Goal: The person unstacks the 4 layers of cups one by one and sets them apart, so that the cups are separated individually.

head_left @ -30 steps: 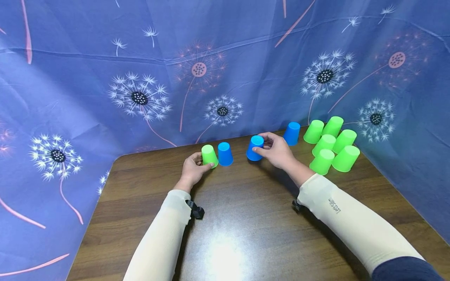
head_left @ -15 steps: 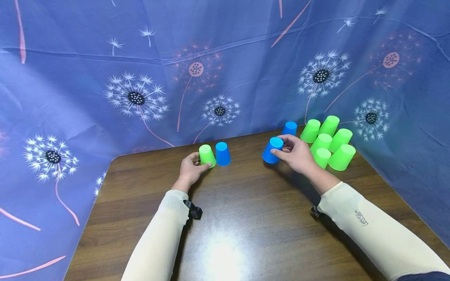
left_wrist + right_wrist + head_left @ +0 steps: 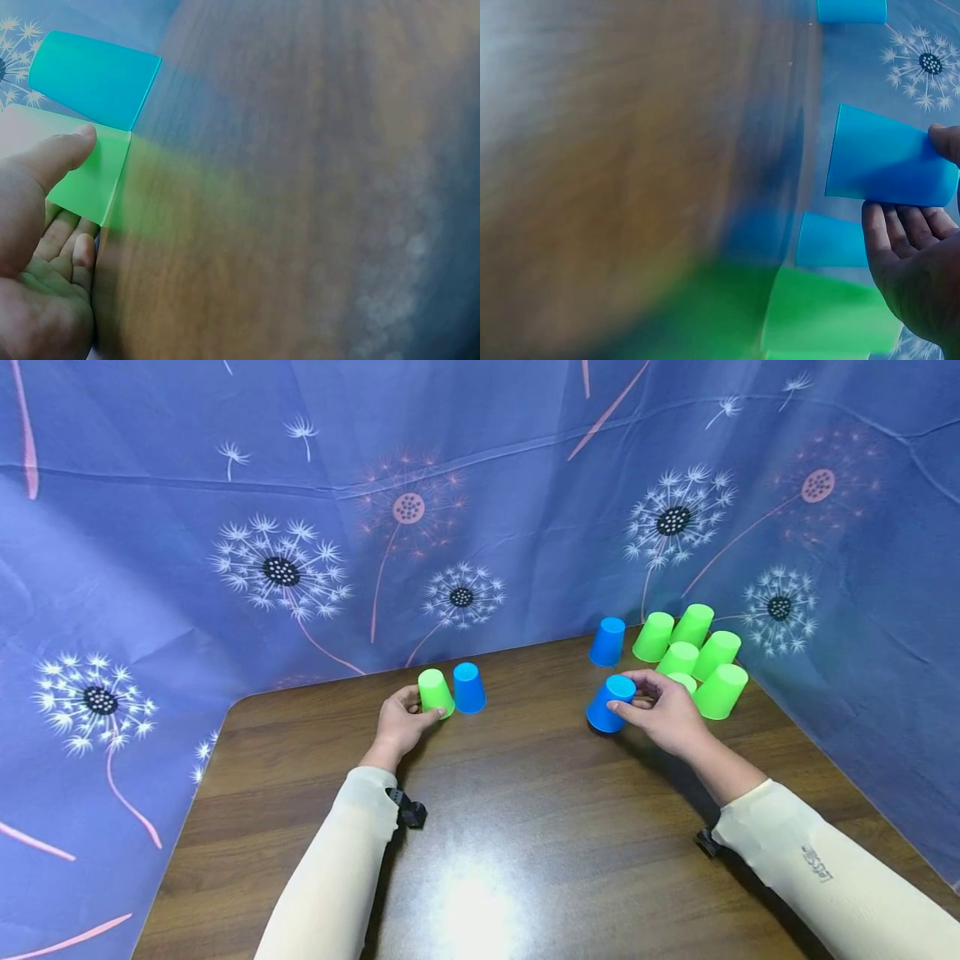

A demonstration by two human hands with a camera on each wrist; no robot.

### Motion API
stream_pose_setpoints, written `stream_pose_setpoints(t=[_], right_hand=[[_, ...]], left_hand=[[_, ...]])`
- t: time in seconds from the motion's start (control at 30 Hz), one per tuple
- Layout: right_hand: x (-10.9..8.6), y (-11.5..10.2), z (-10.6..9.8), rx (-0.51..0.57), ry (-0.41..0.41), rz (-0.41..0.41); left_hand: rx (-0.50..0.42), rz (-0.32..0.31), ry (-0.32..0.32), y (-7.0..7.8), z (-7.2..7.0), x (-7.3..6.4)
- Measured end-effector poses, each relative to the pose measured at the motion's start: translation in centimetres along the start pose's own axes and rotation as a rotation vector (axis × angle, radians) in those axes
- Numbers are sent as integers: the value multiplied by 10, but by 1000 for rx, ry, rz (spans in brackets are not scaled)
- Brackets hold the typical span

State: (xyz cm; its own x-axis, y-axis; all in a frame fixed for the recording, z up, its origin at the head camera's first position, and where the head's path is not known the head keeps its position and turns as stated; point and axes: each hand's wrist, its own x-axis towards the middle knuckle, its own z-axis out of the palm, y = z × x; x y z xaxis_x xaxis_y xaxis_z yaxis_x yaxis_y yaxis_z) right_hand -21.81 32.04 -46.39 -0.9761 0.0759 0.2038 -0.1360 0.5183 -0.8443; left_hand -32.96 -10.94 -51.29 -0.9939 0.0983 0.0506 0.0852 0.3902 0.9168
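In the head view my left hand (image 3: 397, 727) grips an upside-down green cup (image 3: 436, 695) standing on the table, thumb on its near side. Directly to the right of that cup stands an upside-down blue cup (image 3: 469, 688); the left wrist view shows both side by side. My right hand (image 3: 667, 714) holds another upside-down blue cup (image 3: 889, 157) between thumb and fingers. Its rim seems slightly off the tabletop in the right wrist view. Behind the right hand stands a third blue cup (image 3: 607, 642). Several green cups (image 3: 722, 692) are grouped beyond that hand, one partly hidden by it.
The brown wooden table (image 3: 510, 793) reaches back to a blue curtain (image 3: 525, 510) with dandelion prints, which also runs along the right side. A bright light reflection lies on the front of the tabletop.
My right hand has carried its blue cup rightward, then toward me, uncovering the blue cup behind and covering part of one green cup. The left hand still grips its green cup.
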Motion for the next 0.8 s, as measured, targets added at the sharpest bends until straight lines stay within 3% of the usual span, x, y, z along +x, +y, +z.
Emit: stream_pose_setpoints(t=[0.4, 0.8], right_hand=[[-36, 17, -27, -54, 68, 16], [-57, 36, -64, -108, 122, 55]], left_hand=[[12, -8, -4, 1, 1, -1], [5, -10, -2, 0, 1, -1]])
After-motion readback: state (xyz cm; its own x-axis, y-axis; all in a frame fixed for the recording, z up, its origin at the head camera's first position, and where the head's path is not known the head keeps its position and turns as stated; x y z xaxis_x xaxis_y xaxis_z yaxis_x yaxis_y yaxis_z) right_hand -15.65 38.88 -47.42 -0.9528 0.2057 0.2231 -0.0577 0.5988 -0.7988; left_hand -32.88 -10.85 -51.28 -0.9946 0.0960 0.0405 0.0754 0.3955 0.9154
